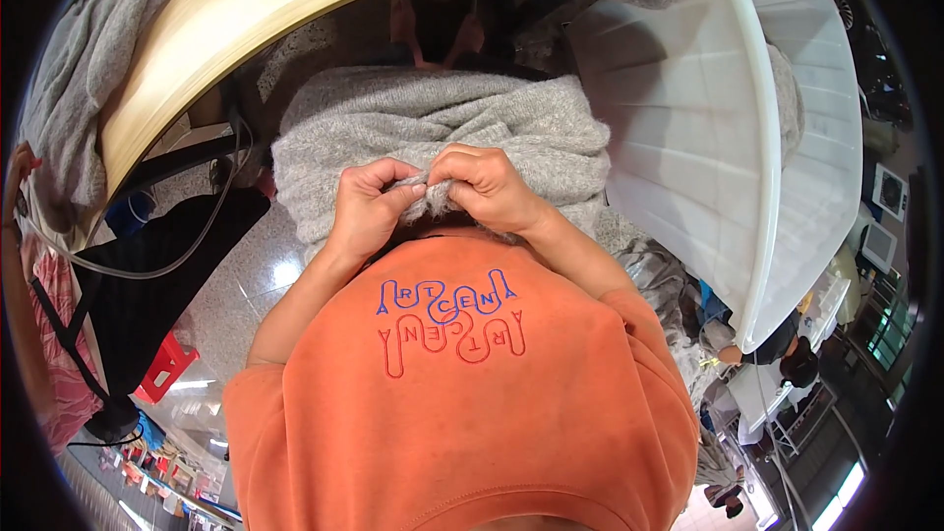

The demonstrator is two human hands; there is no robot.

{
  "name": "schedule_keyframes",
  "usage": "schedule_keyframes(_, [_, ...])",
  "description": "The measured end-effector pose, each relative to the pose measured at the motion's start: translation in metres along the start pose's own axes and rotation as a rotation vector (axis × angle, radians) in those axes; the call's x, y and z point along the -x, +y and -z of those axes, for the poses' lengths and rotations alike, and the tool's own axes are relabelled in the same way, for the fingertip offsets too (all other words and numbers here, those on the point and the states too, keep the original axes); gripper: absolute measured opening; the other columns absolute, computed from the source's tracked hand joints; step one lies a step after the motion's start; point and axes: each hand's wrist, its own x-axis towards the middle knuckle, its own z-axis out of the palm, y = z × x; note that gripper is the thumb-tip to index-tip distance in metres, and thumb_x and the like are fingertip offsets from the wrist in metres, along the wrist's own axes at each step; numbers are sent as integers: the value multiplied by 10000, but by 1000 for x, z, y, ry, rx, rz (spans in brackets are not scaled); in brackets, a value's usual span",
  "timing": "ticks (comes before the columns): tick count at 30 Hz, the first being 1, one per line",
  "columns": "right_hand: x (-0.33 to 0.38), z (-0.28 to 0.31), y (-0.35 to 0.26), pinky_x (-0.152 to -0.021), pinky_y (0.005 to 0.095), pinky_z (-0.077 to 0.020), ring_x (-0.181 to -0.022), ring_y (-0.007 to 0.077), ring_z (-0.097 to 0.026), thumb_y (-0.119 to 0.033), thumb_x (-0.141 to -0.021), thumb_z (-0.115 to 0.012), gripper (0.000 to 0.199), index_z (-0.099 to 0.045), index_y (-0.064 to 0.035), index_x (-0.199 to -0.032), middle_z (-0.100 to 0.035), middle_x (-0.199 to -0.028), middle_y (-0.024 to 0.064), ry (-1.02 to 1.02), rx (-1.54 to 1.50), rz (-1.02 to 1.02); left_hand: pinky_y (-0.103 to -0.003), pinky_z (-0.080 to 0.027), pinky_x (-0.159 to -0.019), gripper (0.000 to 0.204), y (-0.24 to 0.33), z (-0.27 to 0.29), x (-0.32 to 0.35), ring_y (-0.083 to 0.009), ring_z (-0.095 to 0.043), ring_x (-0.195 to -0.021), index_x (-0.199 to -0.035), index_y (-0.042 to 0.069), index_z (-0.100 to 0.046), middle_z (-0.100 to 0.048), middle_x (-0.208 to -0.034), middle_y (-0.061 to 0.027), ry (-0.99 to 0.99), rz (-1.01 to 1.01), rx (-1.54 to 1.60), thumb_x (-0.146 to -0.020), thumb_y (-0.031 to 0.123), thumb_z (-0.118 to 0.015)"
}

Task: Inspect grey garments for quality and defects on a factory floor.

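A bulky grey knitted garment [433,113] lies bunched in folds across my lap. Its near edge is raised between my two hands, close to my orange shirt. My left hand [372,205] pinches this edge between thumb and fingers. Just beside it, almost touching, my right hand [489,189] is closed on the same edge with a bent forefinger and thumb. A short, fuzzy bit of the knit shows between the fingertips. Whether anything small is held along with the knit is hidden by the fingers.
A pale wooden table [221,15] curves across the far left, with more grey knits [84,88] on it. To the right stands a large white plastic tub [678,88]. A co-worker in pink clothing [64,334] sits at the left, near a red plastic stool [167,369].
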Motion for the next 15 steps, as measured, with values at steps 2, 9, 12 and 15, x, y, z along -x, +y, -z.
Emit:
schedule_keyframes(2, [2, -4, -2, -609, 361, -459, -727, 311, -592, 38, -657, -517, 195, -571, -24, -833, -590, -791, 144, 68, 34, -100, -203, -399, -514, 85, -1, 0, 0, -42, -498, -602, -812, -9, -644, -606, -672, -6, 12, -28, -66, -730, -25, -635])
schedule_keyframes(9, [4, -11, 2, -576, 342, -458, -645, 300, -589, 7, -676, -514, 188, -571, 4, -855, -587, -748, 161, 62, 244, -172, -247, -434, -536, 88, 5, -5, 2, -121, -559, -592, -785, 10, -638, -612, -672, -87, 110, -389, -544, -714, -42, -639])
schedule_keyframes(12, [6, -16, 2, -561, 362, -456, -652, 334, -578, -3, -672, -519, 183, -567, 6, -848, -580, -730, 168, 137, 345, -82, -266, -435, -513, 87, 6, -8, 3, -176, -570, -573, -764, 15, -618, -598, -668, -112, 149, -467, -565, -707, -48, -635])
schedule_keyframes(15, [6, -20, 1, -532, 375, -448, -640, 326, -572, -4, -659, -522, 148, -555, -10, -803, -570, -702, 152, 179, 372, -89, -300, -443, -506, 119, 5, -10, 3, -235, -569, -565, -767, 14, -595, -578, -665, -126, 172, -588, -657, -685, -68, -618])
